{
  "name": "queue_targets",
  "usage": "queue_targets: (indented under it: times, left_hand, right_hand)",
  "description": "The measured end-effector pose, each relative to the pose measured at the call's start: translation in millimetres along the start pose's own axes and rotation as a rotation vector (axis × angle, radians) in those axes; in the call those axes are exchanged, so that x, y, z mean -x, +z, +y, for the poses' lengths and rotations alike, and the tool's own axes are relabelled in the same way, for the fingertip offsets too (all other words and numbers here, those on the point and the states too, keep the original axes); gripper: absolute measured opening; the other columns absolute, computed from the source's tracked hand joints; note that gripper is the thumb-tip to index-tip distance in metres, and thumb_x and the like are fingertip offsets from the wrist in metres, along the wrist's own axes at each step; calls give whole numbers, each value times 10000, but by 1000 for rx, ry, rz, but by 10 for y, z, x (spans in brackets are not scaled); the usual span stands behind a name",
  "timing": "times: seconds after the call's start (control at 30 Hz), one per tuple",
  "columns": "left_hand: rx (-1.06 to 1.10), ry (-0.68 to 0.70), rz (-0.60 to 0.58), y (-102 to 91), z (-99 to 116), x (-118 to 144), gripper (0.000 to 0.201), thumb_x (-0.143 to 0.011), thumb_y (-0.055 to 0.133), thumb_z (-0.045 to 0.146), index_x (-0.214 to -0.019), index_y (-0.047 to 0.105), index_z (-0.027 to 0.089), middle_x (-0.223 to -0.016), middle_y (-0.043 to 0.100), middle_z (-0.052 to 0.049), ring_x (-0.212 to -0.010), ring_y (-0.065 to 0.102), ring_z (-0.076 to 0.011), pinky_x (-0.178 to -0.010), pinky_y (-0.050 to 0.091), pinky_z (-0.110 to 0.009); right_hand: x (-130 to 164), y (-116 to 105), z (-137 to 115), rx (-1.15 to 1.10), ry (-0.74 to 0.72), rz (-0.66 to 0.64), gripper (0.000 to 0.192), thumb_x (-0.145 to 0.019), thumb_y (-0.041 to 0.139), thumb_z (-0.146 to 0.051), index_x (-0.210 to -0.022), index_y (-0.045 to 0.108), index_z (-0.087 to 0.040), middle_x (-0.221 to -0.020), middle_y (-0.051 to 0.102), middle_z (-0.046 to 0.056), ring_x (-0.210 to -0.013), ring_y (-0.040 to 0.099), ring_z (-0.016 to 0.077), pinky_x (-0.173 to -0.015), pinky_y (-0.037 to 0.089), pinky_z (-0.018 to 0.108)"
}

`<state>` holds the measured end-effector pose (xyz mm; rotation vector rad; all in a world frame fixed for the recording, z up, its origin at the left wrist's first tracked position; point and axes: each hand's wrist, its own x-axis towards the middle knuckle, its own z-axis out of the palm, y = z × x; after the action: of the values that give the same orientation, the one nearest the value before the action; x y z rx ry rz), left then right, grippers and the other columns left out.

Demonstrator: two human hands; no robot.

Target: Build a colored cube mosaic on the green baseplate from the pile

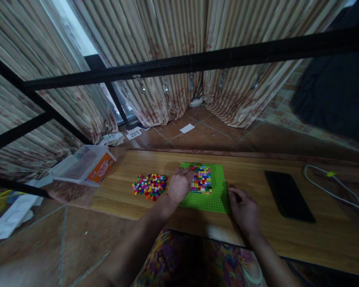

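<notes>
- Green baseplate [211, 197]: flat on my wooden surface [257, 231], with a block of coloured bricks [201, 179] pressed on.
- My left hand [180, 184]: fingers curled at the bricks' left edge; I cannot tell if it pinches one.
- My right hand [244, 209]: loosely clenched, touching the baseplate's right corner.
- Loose brick pile [150, 185]: left of the baseplate.
- Black phone [288, 195], white cable [332, 185]: right.
- Clear plastic box [83, 164]: far left.

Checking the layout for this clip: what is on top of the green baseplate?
A patch of small multicoloured bricks sits on the green baseplate. The left hand covers the patch's left edge, hiding any bricks there; the right hand rests at its right corner.
</notes>
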<state>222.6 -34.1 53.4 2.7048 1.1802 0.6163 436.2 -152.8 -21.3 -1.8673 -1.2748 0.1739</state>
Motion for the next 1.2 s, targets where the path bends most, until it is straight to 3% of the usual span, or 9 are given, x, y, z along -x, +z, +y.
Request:
queue_targets:
  times: [0.13,0.27,0.43,0.53,0.63,0.87,1.2]
  left_hand:
    - [106,-251,207,-178,-66,250,229,-941,453,222,-1019,668,211,-953,710,-53,-903,639,-175,-869,497,-319]
    - [169,-457,339,-378,-250,770,201,-923,476,258,-961,666,207,-937,719,-49,-896,670,-169,-826,515,-293]
    - [94,-713,325,-556,-481,1517,219,-894,480,284,-968,674,214,-948,731,-46,-881,683,-186,-809,532,-305]
    - [56,-774,263,-581,-531,1748,222,-881,482,256,-983,674,217,-939,732,-42,-886,682,-188,-834,527,-314]
    - [59,-792,227,-522,-517,1759,199,-880,503,254,-979,672,221,-965,727,-38,-911,676,-184,-841,516,-306]
    - [69,-796,230,-340,-531,1509,191,-893,515,237,-1000,673,223,-977,704,-46,-888,662,-170,-794,507,-274]
    - [25,-701,67,-330,-705,1475,309,-909,427,180,-1084,676,236,-1070,667,-45,-957,634,-174,-848,493,-279]
  right_hand:
    - [3,-6,29,-4,-21,-5,394,-903,451,-480,-940,706,-183,-989,741,113,-844,702,247,-768,521,350]
    - [14,-20,46,-8,-20,-18,392,-899,458,-487,-948,708,-188,-974,744,102,-841,699,245,-763,517,341]
    - [22,-15,89,7,-34,4,412,-888,468,-512,-949,716,-189,-985,747,101,-843,702,254,-751,516,337]
    - [25,-13,117,47,-49,11,439,-887,463,-534,-951,720,-184,-972,748,101,-805,703,253,-725,514,335]
    - [31,-18,125,86,-44,14,457,-887,453,-551,-958,721,-187,-970,749,100,-779,702,256,-688,509,333]
    - [32,-30,122,106,-37,3,484,-882,448,-561,-980,723,-175,-956,747,120,-792,697,282,-687,510,360]
    - [27,-37,146,140,-16,-12,518,-875,437,-570,-989,729,-159,-953,752,120,-757,697,277,-658,498,346]
